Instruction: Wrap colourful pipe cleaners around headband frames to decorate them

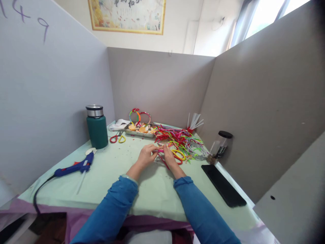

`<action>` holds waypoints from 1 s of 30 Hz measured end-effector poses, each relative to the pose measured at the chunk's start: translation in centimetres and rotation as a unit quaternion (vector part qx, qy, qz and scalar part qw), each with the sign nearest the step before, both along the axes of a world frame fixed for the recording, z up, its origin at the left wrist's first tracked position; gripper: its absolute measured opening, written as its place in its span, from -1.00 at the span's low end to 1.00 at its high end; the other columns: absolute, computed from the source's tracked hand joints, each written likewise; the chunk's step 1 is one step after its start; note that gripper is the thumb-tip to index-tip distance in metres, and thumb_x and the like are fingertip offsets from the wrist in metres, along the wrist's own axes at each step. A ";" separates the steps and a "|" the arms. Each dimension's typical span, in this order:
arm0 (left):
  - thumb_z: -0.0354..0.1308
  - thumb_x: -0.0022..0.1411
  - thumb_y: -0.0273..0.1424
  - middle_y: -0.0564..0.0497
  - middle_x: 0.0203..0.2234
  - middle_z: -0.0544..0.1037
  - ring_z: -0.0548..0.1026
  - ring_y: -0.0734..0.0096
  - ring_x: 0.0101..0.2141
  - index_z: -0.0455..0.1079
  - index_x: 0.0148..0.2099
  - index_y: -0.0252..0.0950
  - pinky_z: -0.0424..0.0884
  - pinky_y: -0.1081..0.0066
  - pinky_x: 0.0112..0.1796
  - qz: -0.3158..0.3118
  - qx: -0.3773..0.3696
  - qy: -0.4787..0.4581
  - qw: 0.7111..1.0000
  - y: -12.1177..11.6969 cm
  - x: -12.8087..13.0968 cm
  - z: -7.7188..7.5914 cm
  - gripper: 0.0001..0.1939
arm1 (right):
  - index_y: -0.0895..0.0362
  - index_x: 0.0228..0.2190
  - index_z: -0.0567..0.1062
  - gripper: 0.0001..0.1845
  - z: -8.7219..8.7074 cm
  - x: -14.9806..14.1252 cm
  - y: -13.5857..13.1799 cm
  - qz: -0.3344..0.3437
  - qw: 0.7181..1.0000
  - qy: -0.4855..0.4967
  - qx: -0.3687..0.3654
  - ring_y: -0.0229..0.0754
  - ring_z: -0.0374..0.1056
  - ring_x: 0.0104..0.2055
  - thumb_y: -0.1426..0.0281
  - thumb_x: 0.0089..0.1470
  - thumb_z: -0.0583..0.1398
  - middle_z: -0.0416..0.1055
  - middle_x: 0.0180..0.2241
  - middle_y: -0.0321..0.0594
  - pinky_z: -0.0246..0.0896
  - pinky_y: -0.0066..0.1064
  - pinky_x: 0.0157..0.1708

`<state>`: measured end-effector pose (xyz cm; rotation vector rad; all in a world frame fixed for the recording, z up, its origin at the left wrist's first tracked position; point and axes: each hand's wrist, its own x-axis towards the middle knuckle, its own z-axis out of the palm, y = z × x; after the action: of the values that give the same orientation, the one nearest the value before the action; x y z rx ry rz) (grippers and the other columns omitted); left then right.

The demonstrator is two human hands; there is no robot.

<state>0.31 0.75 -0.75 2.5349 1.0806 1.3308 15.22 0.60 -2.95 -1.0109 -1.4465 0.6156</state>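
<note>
Blue sleeves (114, 208) nearest, reaching up to bare wrists. Left hand (146, 156) and right hand (169, 158) close together over the pale green table cover (154, 200), fingertips pinching a small pink piece (160, 150) between them; both closed on it, exact finger placement too small to tell. Reddish strand (164, 161) slants down between the hands.

Nearer than the right hand, off to its right: flat black slab (223, 185). Left of the left hand, well apart: blue glue gun (74, 168), pale stick (81, 182) at it, cream disc (90, 151) by its far end.

Just beside right hand, on its right: yellow and red scissor handles (179, 155), partly covered. Further right, clear jar (216, 147), black lid.

Beyond left hand, to the left: green bottle (97, 132), then red-and-yellow-handled scissors (122, 139). Beyond right hand: tangled pile of coloured fuzzy stems (175, 135), white sticks (195, 122) upright behind. Beyond left hand: metal tray (139, 134) of orange and cream bits, two coloured rings (139, 119) standing there, white crumpled item (119, 124) left of it.

Farthest: grey partition (162, 81), framed picture (127, 18) above.
</note>
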 end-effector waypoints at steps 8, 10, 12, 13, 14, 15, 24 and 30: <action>0.08 0.17 -0.43 -0.01 -0.35 0.52 0.39 0.44 -0.36 0.45 -0.15 -0.26 0.24 0.41 -0.23 -0.042 -0.023 -0.009 0.999 -0.9 0.1 0.6 -0.79 | 0.02 -0.33 0.56 -0.44 0.1 0.1 -0.1 0.021 0.999 0.025 0.016 -0.07 0.28 -0.07 -0.05 0.11 -0.06 0.46 -0.22 -0.16 0.06 -0.12 0.05; 0.07 0.18 -0.41 -0.02 -0.37 0.52 0.39 0.43 -0.37 0.45 -0.19 -0.28 0.23 0.41 -0.24 -0.040 -0.018 -0.013 0.999 -0.9 0.1 0.5 -0.82 | 0.01 -0.29 0.55 -0.48 0.2 0.2 -0.1 0.021 0.999 0.023 0.014 -0.07 0.25 -0.02 -0.02 0.13 -0.05 0.45 -0.18 -0.17 0.03 -0.12 0.07; 0.08 0.18 -0.41 -0.01 -0.42 0.51 0.39 0.43 -0.39 0.44 -0.27 -0.30 0.22 0.41 -0.25 -0.028 -0.011 -0.004 1.000 -0.7 0.1 0.3 -0.87 | -0.01 -0.25 0.54 -0.53 0.2 0.2 -0.1 0.024 0.999 0.010 0.021 -0.08 0.23 0.01 0.01 0.14 -0.03 0.44 -0.16 -0.18 0.02 -0.13 0.08; 0.08 0.17 -0.42 -0.01 -0.43 0.51 0.39 0.43 -0.39 0.43 -0.31 -0.31 0.22 0.41 -0.25 -0.025 -0.008 0.002 1.000 -0.6 0.1 0.1 -0.89 | -0.01 -0.25 0.55 -0.56 0.1 0.2 0.0 0.027 0.999 0.002 0.027 -0.09 0.22 0.02 0.03 0.13 0.00 0.43 -0.14 -0.18 0.02 -0.14 0.08; 0.08 0.16 -0.43 -0.01 -0.44 0.51 0.39 0.43 -0.38 0.42 -0.33 -0.31 0.22 0.40 -0.25 -0.026 -0.007 0.007 1.000 -0.5 0.1 0.0 -0.90 | 0.00 -0.27 0.55 -0.59 0.1 0.2 0.1 0.032 0.999 -0.006 0.035 -0.09 0.22 0.02 0.05 0.12 0.03 0.42 -0.11 -0.17 0.02 -0.16 0.08; 0.08 0.16 -0.44 -0.01 -0.43 0.51 0.40 0.42 -0.37 0.41 -0.34 -0.31 0.22 0.40 -0.24 -0.031 -0.007 0.012 0.999 -0.4 0.1 -0.1 -0.90 | 0.02 -0.30 0.57 -0.63 0.1 0.2 0.2 0.038 0.998 -0.011 0.042 -0.09 0.22 0.03 0.08 0.09 0.08 0.40 -0.08 -0.16 0.02 -0.18 0.08; 0.09 0.11 -0.50 0.00 -0.46 0.51 0.42 0.40 -0.36 0.37 -0.36 -0.30 0.21 0.38 -0.23 -0.030 -0.010 0.035 0.999 -0.5 0.3 -0.1 -0.95 | 0.09 -0.49 0.58 -0.79 0.1 0.5 0.3 0.041 0.997 0.062 0.037 -0.08 0.26 -0.01 0.21 -0.06 0.24 0.35 -0.09 -0.13 0.12 -0.25 0.00; 0.11 0.13 -0.42 0.01 -0.49 0.51 0.40 0.43 -0.43 0.36 -0.40 -0.30 0.22 0.39 -0.26 0.001 -0.025 0.023 0.999 -0.4 0.3 -0.2 -0.92 | 0.09 -0.52 0.56 -0.83 0.4 0.3 0.1 0.033 0.996 0.062 0.056 -0.08 0.25 -0.03 0.26 -0.08 0.25 0.34 -0.14 -0.14 0.11 -0.24 0.01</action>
<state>0.62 0.38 -0.99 2.5399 1.1102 1.2364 15.50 0.67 -2.54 -0.8265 -1.3927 0.6274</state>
